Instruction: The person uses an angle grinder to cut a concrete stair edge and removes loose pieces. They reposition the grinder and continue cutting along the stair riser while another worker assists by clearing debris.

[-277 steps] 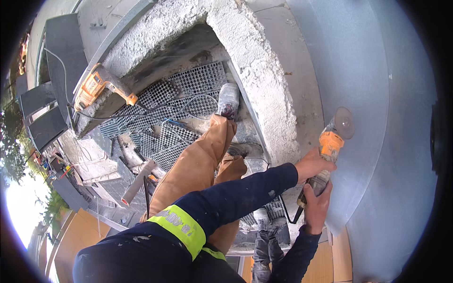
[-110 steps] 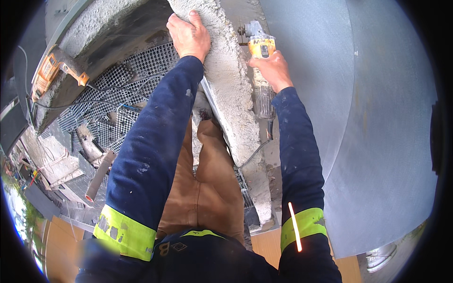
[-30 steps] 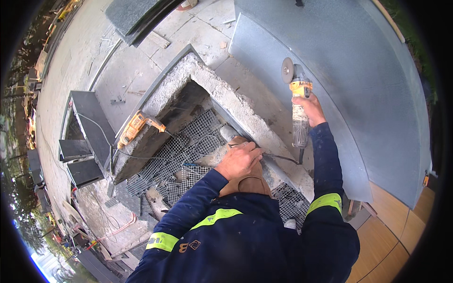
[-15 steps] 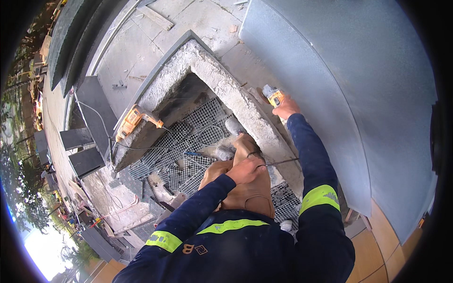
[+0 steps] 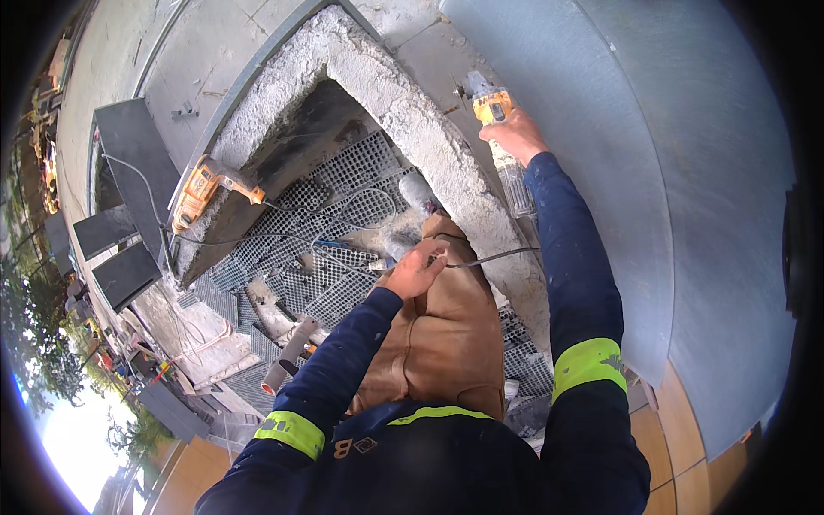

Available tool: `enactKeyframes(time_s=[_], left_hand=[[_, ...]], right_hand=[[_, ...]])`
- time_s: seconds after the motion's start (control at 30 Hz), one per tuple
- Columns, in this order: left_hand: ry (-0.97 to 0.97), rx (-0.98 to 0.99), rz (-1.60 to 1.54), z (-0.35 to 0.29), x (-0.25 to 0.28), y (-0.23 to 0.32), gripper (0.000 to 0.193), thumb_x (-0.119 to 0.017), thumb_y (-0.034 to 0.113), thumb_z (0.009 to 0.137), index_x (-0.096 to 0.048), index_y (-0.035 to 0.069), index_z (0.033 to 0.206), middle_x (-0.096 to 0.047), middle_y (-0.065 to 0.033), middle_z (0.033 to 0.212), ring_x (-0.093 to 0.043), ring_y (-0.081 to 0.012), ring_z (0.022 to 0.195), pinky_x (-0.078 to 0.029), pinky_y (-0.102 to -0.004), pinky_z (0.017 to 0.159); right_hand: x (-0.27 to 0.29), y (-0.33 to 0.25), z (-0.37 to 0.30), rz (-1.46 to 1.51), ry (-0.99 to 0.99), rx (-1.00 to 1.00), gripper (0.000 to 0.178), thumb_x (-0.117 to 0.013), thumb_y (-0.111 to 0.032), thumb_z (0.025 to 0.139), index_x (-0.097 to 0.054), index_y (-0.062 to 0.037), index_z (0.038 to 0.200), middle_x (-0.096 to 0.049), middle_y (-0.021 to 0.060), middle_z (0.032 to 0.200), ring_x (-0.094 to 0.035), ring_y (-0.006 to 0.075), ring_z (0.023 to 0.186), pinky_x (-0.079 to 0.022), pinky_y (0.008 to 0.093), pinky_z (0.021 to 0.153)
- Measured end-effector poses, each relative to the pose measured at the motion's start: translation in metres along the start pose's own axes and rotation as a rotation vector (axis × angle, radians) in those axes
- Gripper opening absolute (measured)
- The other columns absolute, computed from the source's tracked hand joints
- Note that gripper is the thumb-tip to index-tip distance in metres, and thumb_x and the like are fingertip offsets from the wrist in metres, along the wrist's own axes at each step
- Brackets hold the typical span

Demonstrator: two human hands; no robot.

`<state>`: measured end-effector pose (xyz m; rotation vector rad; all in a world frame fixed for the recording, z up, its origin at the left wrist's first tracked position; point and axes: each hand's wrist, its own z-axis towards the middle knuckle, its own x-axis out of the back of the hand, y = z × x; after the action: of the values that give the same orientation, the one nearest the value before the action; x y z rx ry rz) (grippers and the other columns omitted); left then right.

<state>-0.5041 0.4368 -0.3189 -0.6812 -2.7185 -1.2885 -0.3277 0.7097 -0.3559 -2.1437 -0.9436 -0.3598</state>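
My right hand is wrapped round an angle grinder with a yellow gear housing and a long, dusty grey body. The grinder rests on or just above the floor strip between the rough concrete wall and the big grey panel. In front of my thighs, my left hand has its fingers curled closed on a dark power cord, which runs right towards the grinder's rear end, passing under my right arm. Part of the cord lies across my brown trousers.
An orange power drill lies on the left wall ledge. Plastic grid mats and loose cord cover the pit floor around my shoes. The rough concrete wall angles round the pit. A large grey panel rises at right. Dark slabs stand left.
My view has shifted forward and down. My right hand has moved slightly up with the grinder, whose grey body now shows. My left hand has shifted left and up, still at the cord.
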Motion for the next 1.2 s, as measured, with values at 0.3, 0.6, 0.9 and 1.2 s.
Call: enactKeyframes(time_s=[0.3,0.6,0.9,1.2], left_hand=[[0.395,0.382,0.014,-0.058,0.039,-0.123,0.033,-0.058,0.022,0.092,-0.062,0.002,0.117,-0.069,-0.0156,0.100,-0.067,-0.0241,0.093,-0.051,-0.0338,0.084],[0.187,0.881,0.104,-0.164,-0.035,-0.205,0.061,-0.050,0.053,0.090,-0.055,0.006,0.128,-0.057,-0.0271,0.125,-0.053,-0.0400,0.119,-0.041,-0.0460,0.102],[0.249,0.934,0.110,-0.157,-0.068,-0.185,0.055,-0.053,0.049,0.090,-0.054,0.008,0.127,-0.054,-0.0232,0.126,-0.051,-0.0399,0.121,-0.042,-0.0491,0.100],[0.305,0.898,0.019,-0.156,-0.087,-0.183,0.054,-0.054,0.048,0.088,-0.058,0.007,0.122,-0.056,-0.0231,0.124,-0.053,-0.0386,0.118,-0.042,-0.0472,0.100]], right_hand=[[-0.027,-0.020,0.031,-0.180,-0.025,0.056,0.039,-0.077,-0.026,0.061,-0.070,0.0039,0.083,-0.071,0.0170,0.085,-0.068,0.0240,0.077,-0.052,0.0339,0.070],[-0.031,-0.025,0.032,-0.005,-0.071,0.024,0.030,-0.077,-0.017,0.063,-0.069,0.0034,0.083,-0.069,0.0119,0.078,-0.066,0.0207,0.065,-0.052,0.0341,0.060],[-0.032,-0.017,0.036,0.058,-0.144,0.047,0.017,-0.074,-0.010,0.069,-0.067,0.0010,0.080,-0.066,0.0073,0.072,-0.063,0.0167,0.057,-0.051,0.0331,0.054],[-0.025,-0.007,0.049,-0.034,-0.087,0.058,0.019,-0.075,-0.012,0.069,-0.068,0.0006,0.081,-0.066,0.0071,0.071,-0.064,0.0167,0.057,-0.051,0.0330,0.054]])
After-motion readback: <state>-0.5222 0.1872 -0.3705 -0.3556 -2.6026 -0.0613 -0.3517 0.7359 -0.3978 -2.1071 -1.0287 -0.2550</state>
